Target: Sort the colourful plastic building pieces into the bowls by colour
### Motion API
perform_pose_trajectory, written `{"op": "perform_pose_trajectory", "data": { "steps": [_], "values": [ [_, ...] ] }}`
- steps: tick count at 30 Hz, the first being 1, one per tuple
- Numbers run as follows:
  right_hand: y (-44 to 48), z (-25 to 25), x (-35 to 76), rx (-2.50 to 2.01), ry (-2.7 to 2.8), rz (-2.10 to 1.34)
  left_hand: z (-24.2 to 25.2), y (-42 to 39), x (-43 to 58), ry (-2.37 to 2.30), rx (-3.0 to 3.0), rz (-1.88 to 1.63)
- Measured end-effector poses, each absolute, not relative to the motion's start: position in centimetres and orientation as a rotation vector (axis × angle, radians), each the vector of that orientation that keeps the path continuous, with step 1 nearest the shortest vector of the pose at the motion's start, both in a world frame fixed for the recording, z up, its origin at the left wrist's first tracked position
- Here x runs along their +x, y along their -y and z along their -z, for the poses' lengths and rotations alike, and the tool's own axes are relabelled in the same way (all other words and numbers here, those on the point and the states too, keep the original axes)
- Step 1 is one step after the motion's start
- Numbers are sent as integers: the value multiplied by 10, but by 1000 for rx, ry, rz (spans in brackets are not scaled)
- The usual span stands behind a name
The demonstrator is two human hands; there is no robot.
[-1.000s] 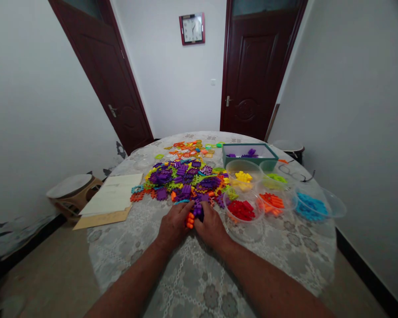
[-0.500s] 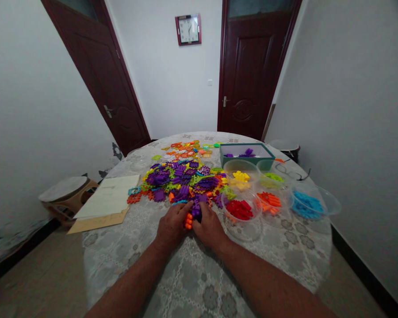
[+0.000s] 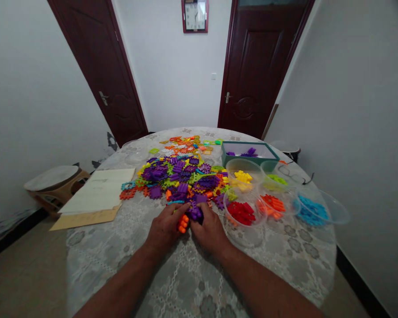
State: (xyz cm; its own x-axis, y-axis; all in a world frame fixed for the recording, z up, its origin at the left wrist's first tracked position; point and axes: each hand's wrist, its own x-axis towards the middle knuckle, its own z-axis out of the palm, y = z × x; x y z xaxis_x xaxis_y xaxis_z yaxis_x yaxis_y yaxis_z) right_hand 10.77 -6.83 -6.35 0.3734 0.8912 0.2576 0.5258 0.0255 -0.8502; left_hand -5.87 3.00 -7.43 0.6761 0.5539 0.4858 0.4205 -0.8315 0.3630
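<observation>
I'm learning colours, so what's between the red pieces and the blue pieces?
In the head view, a clear bowl of orange pieces sits between the red pieces and the blue pieces.

the light is dim, cool and diffuse, and its source cannot be told. the back wall [image 3: 169, 75] is the brightest area, while the right wall [image 3: 358, 97] falls to flat grey and darkens into the upper right corner. a pale reflection whitens part of the clock [image 3: 195, 17]. faint, soft shadows lie beneath the forearms [image 3: 252, 274] on the counter [image 3: 182, 287]. clear tubs [image 3: 244, 216] carry thin glints along their rims. the wide lens makes the left door [image 3: 96, 57] lean and stretches the edges. fine detail is soft, smearing small plastic pieces [image 3: 175, 174] together.
</observation>
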Motion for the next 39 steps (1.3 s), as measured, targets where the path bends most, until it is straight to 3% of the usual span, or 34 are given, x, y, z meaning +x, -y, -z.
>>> {"op": "perform_pose_trajectory", "data": {
  "steps": [20,32,39],
  "values": [
    [71,71,106,-1657,1406,-389,71,-29,-60,-715,2587,-977],
    [67,69,113,-1607,1225,-340,51,-31,-59,-958,2076,-1150],
    [67,68,119,-1536,1208,-317,36,-29,-62,-949,1453,-1132]
  ]
}}
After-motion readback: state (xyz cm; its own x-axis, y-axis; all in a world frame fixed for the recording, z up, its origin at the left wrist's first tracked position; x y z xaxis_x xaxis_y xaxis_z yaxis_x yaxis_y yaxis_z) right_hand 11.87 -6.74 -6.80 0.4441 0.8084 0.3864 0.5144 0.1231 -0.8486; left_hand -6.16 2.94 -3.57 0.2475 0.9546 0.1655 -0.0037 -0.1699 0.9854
